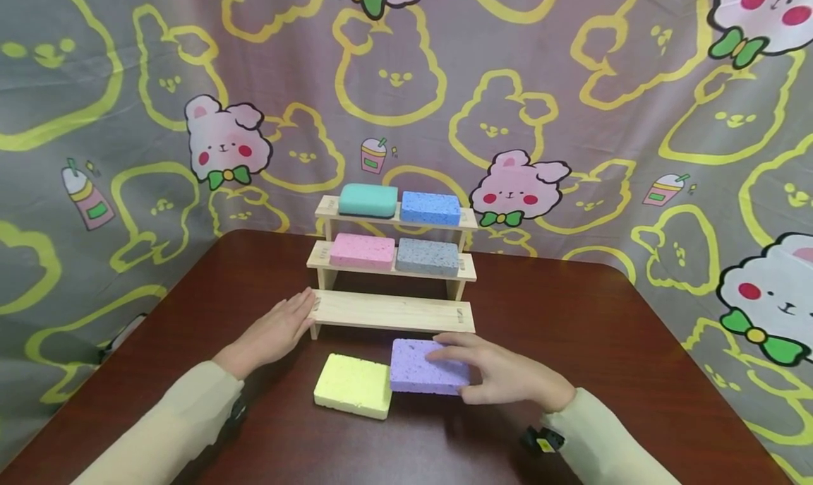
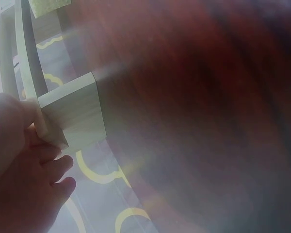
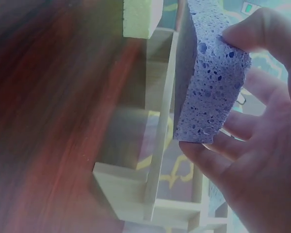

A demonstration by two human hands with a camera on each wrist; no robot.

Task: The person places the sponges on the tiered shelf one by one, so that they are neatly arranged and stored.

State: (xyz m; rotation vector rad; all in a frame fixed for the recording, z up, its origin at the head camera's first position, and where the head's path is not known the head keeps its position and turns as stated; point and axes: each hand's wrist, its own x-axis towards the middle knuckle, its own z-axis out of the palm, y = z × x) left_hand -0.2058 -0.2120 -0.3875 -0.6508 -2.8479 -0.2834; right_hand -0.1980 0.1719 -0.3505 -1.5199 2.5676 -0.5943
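Observation:
My right hand [image 1: 508, 372] grips a purple sponge [image 1: 413, 368] by its right end, in front of a three-tier wooden display rack [image 1: 394, 310]. The right wrist view shows thumb and fingers on opposite edges of the porous purple block, which is held above the brown table. At the rack's lowest shelf, my left hand [image 1: 279, 330] holds the left end, thumb and fingers about its corner in the left wrist view. A yellow sponge [image 1: 353, 386] lies on the table left of the purple one; they overlap slightly in the head view.
On the top shelf sit a green sponge [image 1: 368, 200] and a blue sponge [image 1: 430, 208]. The middle shelf carries a pink sponge [image 1: 362, 250] and a grey sponge [image 1: 428, 256]. A patterned curtain [image 1: 394, 54] hangs behind the dark brown table [image 1: 571, 322].

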